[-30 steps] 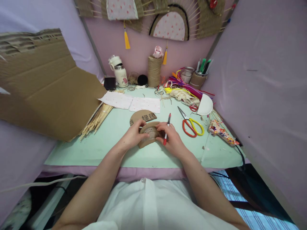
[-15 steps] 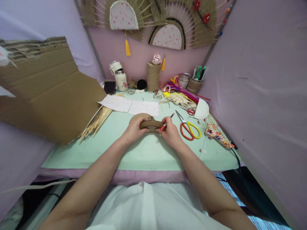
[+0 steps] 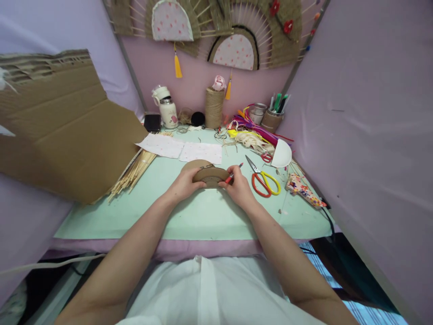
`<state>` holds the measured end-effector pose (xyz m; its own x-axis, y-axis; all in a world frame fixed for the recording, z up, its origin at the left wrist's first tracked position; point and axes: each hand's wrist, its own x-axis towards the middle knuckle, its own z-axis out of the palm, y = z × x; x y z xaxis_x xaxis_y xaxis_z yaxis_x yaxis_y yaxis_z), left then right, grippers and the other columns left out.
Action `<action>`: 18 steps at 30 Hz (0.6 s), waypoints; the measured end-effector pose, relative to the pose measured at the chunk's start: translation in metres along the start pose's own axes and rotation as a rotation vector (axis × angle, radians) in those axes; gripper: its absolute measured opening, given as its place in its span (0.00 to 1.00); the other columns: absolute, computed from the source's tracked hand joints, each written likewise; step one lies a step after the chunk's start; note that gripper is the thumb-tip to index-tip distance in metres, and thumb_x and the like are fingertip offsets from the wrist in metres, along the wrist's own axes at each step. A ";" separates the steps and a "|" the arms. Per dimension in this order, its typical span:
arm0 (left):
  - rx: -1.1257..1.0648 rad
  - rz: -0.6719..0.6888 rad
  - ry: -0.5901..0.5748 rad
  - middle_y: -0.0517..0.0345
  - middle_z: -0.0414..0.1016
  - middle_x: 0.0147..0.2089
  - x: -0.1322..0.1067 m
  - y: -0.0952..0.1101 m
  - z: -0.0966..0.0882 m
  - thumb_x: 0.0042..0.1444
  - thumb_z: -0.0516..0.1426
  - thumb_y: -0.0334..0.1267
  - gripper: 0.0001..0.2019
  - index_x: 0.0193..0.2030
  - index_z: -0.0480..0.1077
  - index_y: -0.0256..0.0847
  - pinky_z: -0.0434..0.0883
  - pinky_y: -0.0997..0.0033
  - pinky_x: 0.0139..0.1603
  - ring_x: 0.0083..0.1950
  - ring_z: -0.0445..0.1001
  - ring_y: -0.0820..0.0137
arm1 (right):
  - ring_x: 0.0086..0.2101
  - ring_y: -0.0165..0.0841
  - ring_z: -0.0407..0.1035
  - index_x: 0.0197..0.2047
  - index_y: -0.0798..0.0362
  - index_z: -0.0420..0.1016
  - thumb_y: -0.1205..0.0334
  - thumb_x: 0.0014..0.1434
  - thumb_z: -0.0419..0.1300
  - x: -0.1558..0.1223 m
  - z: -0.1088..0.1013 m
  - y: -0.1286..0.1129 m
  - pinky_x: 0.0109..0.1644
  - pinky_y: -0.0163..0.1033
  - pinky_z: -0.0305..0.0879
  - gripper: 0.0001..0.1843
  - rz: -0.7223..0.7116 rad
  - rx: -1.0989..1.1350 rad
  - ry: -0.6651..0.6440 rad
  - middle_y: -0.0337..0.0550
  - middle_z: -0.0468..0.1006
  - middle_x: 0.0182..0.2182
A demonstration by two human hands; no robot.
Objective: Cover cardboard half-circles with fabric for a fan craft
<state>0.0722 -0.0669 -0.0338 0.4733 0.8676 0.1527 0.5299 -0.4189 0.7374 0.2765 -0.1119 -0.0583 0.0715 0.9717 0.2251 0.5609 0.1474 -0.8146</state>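
Curved cardboard piece [image 3: 211, 174], brown: was held between both hands above the middle of the pale green table [image 3: 209, 216]; whether it touched the tabletop could not be told. Left hand [image 3: 183, 184]: was closed on its left end, thumb on the near side. Right hand [image 3: 239, 187]: was pinched on its right end and also held a red-capped pen [image 3: 235, 172], slanted up to the right. Rounded cardboard [image 3: 194, 163], one: lay just behind, partly covered. Scissors [image 3: 260, 172], one pair, red and yellow handles: lay right of the right hand. Pale spotted sheets [image 3: 202, 152], two: lay side by side beyond the hands. Sticks [image 3: 133, 174], one bundle: lay to the left.
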 end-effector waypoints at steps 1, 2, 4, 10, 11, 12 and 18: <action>-0.006 -0.011 -0.008 0.56 0.79 0.45 0.000 0.001 0.000 0.49 0.60 0.39 0.17 0.47 0.73 0.42 0.70 0.61 0.46 0.47 0.75 0.58 | 0.26 0.34 0.65 0.39 0.47 0.58 0.59 0.48 0.59 0.000 -0.001 0.000 0.31 0.36 0.59 0.16 0.013 0.008 0.000 0.32 0.69 0.24; -0.009 -0.022 -0.016 0.56 0.79 0.43 -0.001 0.001 -0.001 0.49 0.60 0.39 0.16 0.46 0.74 0.41 0.70 0.61 0.45 0.46 0.75 0.58 | 0.26 0.34 0.65 0.39 0.47 0.58 0.58 0.48 0.60 0.000 -0.001 0.000 0.31 0.36 0.59 0.16 0.026 0.016 -0.001 0.32 0.69 0.25; -0.011 -0.029 -0.029 0.55 0.78 0.43 -0.001 0.001 -0.001 0.48 0.60 0.39 0.17 0.46 0.73 0.41 0.70 0.61 0.44 0.45 0.75 0.58 | 0.26 0.34 0.65 0.38 0.47 0.58 0.58 0.47 0.61 0.000 -0.003 -0.002 0.31 0.37 0.59 0.17 0.043 0.030 -0.006 0.32 0.70 0.25; 0.000 -0.014 -0.023 0.54 0.78 0.46 0.001 -0.004 0.001 0.48 0.61 0.39 0.19 0.49 0.73 0.42 0.69 0.59 0.47 0.48 0.74 0.57 | 0.27 0.34 0.64 0.38 0.47 0.57 0.59 0.47 0.60 0.000 -0.003 -0.003 0.31 0.36 0.58 0.17 0.046 0.027 -0.009 0.32 0.69 0.24; -0.003 -0.009 -0.025 0.54 0.78 0.47 0.002 -0.005 0.001 0.48 0.61 0.38 0.20 0.50 0.73 0.42 0.69 0.59 0.48 0.49 0.74 0.57 | 0.27 0.34 0.64 0.38 0.47 0.57 0.60 0.47 0.60 0.000 -0.002 -0.002 0.31 0.36 0.58 0.17 0.044 0.021 -0.011 0.32 0.69 0.25; -0.010 -0.005 -0.030 0.54 0.78 0.47 0.002 -0.005 0.001 0.48 0.61 0.38 0.20 0.50 0.73 0.42 0.69 0.58 0.49 0.49 0.74 0.57 | 0.27 0.34 0.64 0.38 0.47 0.57 0.60 0.47 0.60 0.000 -0.002 -0.002 0.32 0.36 0.58 0.16 0.042 0.018 -0.013 0.32 0.69 0.25; -0.040 -0.027 -0.060 0.53 0.78 0.47 0.000 -0.002 -0.002 0.48 0.60 0.39 0.21 0.50 0.72 0.40 0.69 0.58 0.50 0.50 0.74 0.57 | 0.27 0.33 0.64 0.39 0.47 0.58 0.59 0.47 0.61 0.000 -0.004 -0.004 0.33 0.36 0.57 0.17 0.083 0.036 -0.035 0.32 0.69 0.25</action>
<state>0.0700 -0.0656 -0.0335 0.5013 0.8602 0.0941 0.5147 -0.3838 0.7667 0.2776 -0.1128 -0.0531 0.0871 0.9867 0.1372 0.5239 0.0718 -0.8488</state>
